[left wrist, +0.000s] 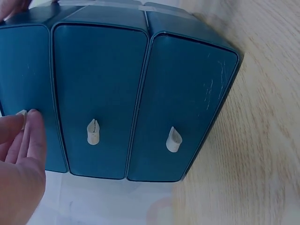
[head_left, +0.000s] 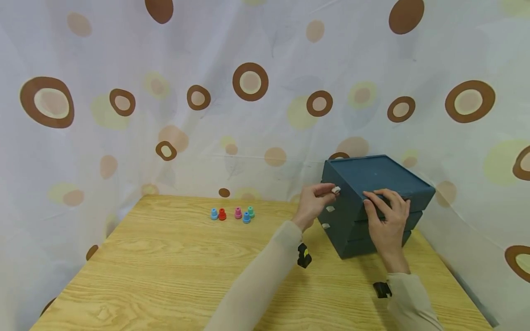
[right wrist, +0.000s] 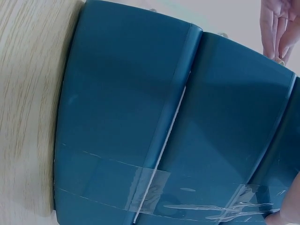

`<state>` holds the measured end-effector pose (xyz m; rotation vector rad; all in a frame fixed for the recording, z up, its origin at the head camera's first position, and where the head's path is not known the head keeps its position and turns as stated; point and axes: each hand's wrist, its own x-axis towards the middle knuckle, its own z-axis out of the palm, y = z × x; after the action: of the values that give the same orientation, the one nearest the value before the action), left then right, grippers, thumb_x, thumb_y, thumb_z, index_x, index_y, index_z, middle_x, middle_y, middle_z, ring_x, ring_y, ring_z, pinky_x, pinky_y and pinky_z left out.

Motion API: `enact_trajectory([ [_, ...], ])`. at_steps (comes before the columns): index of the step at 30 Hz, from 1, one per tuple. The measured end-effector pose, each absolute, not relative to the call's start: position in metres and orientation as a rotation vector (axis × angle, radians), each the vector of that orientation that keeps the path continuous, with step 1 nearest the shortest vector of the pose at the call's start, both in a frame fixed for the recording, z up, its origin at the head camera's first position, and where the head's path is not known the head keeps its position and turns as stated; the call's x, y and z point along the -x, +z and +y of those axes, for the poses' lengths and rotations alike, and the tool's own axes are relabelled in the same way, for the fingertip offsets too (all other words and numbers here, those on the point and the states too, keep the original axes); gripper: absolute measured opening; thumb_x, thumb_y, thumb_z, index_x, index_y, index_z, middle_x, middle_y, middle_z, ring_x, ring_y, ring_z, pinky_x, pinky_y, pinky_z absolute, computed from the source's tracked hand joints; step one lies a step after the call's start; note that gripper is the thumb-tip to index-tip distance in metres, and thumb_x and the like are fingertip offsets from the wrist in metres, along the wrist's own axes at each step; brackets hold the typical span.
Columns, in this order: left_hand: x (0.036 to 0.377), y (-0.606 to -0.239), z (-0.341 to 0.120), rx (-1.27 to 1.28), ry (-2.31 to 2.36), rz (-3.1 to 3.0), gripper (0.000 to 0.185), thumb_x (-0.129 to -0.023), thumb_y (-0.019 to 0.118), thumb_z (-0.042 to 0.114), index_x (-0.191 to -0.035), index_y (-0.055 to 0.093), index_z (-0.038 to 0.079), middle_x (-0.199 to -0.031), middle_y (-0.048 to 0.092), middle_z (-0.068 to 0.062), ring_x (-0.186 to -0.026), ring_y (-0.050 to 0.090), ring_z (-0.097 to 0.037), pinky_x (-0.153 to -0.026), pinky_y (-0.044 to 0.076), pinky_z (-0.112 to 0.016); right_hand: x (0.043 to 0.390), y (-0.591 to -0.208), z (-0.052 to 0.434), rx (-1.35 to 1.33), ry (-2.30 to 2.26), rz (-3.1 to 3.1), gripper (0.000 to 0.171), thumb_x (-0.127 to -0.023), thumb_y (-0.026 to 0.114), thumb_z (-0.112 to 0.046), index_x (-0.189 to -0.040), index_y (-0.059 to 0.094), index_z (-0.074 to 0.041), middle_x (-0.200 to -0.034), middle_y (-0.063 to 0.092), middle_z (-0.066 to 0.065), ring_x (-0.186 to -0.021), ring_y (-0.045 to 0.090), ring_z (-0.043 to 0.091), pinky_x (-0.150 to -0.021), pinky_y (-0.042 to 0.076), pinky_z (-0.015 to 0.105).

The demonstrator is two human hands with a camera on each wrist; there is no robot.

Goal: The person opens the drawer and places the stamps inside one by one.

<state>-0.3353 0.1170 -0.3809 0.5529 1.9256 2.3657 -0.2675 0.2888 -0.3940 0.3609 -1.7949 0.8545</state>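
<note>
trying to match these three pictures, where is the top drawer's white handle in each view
Head: top drawer handle, right of centre, pinched by the left hand.
Left wrist: far left, mostly hidden behind the fingertips.
Right wrist: not in view.
Shared landmark: the blue drawer box.

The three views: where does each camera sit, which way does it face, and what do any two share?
Head: above the table, looking forward and down; both sleeved arms, left hand pinching the top tab, right hand on the drawer box.
Left wrist: faces the three drawer fronts; left fingertips show.
Right wrist: faces the box's taped side; fingers at the edges.
All share the box.
</note>
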Motion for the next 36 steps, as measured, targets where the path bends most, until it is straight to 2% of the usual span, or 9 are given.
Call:
enact_trajectory([
  [5,0.336,-0.384,0.115,-0.574,2.379,1.874,0.031,-0.091,0.063,-0.005,-0.121,0.068,0.001,-0.113,0.071,-0.017,-0.104,0.070,-0.032,-0.089,0.056,-0.041,0.267,-0.394,0.288,-0.366,0.854,-1.793,0.019,-0.092,0.069,-0.015,-0.106,0.076,-0.005,-0.114,0.061,0.022,-0.124,0.047,0.037,-0.118,-0.002,0.061],
  [8,0.337,-0.388,0.112,-0.579,2.368,1.885,0.030,-0.091,0.064,-0.004,-0.120,0.069,0.002,-0.112,0.071,-0.018,-0.101,0.070,-0.030,-0.087,0.058,-0.038,0.268,-0.394,0.287,-0.370,0.857,-1.795,0.019,-0.092,0.069,-0.015,-0.107,0.076,-0.005,-0.114,0.061,0.022,-0.124,0.047,0.037,-0.118,-0.002,0.061],
  [12,0.337,-0.392,0.109,-0.560,2.330,1.937,0.025,-0.090,0.067,0.001,-0.115,0.072,0.005,-0.109,0.073,-0.016,-0.089,0.071,-0.018,-0.080,0.059,-0.035,0.267,-0.394,0.286,-0.362,0.860,-1.798,0.019,-0.093,0.069,-0.016,-0.106,0.076,-0.005,-0.114,0.061,0.022,-0.124,0.047,0.037,-0.119,-0.002,0.060],
  [16,0.340,-0.398,0.108,-0.516,2.292,1.985,0.021,-0.090,0.070,0.007,-0.110,0.074,0.008,-0.104,0.075,-0.010,-0.081,0.067,-0.008,-0.080,0.058,-0.040,0.267,-0.393,0.287,-0.358,0.862,-1.795,0.018,-0.092,0.069,-0.015,-0.106,0.076,-0.005,-0.114,0.062,0.022,-0.124,0.047,0.038,-0.119,-0.002,0.060],
  [19,0.343,-0.402,0.108,-0.479,2.266,2.024,0.019,-0.089,0.072,0.011,-0.108,0.075,0.009,-0.101,0.075,-0.005,-0.081,0.067,-0.010,-0.082,0.056,-0.045,0.267,-0.393,0.287,-0.364,0.859,-1.792,0.018,-0.092,0.069,-0.014,-0.106,0.076,-0.005,-0.114,0.062,0.022,-0.123,0.047,0.038,-0.118,-0.002,0.061],
  [25,0.347,-0.414,0.108,-0.386,2.201,2.082,0.017,-0.089,0.073,0.012,-0.105,0.076,0.011,-0.100,0.073,-0.001,-0.084,0.062,-0.009,-0.081,0.053,-0.043,0.267,-0.392,0.287,-0.364,0.859,-1.796,0.019,-0.092,0.069,-0.015,-0.107,0.076,-0.005,-0.115,0.061,0.021,-0.124,0.047,0.035,-0.118,-0.002,0.061],
  [30,0.350,-0.425,0.110,-0.360,2.185,2.047,0.017,-0.089,0.072,0.011,-0.106,0.075,0.012,-0.102,0.072,0.000,-0.089,0.064,-0.011,-0.091,0.052,-0.052,0.267,-0.393,0.288,-0.350,0.861,-1.802,0.018,-0.092,0.069,-0.015,-0.106,0.076,-0.006,-0.114,0.062,0.021,-0.124,0.048,0.033,-0.119,-0.003,0.059],
  [36,0.350,-0.432,0.111,-0.405,2.205,1.941,0.024,-0.090,0.069,0.006,-0.114,0.071,0.005,-0.108,0.071,-0.009,-0.094,0.071,-0.022,-0.085,0.058,-0.038,0.267,-0.394,0.288,-0.351,0.858,-1.805,0.019,-0.092,0.069,-0.015,-0.107,0.076,-0.006,-0.115,0.061,0.022,-0.125,0.046,0.032,-0.119,-0.003,0.059],
])
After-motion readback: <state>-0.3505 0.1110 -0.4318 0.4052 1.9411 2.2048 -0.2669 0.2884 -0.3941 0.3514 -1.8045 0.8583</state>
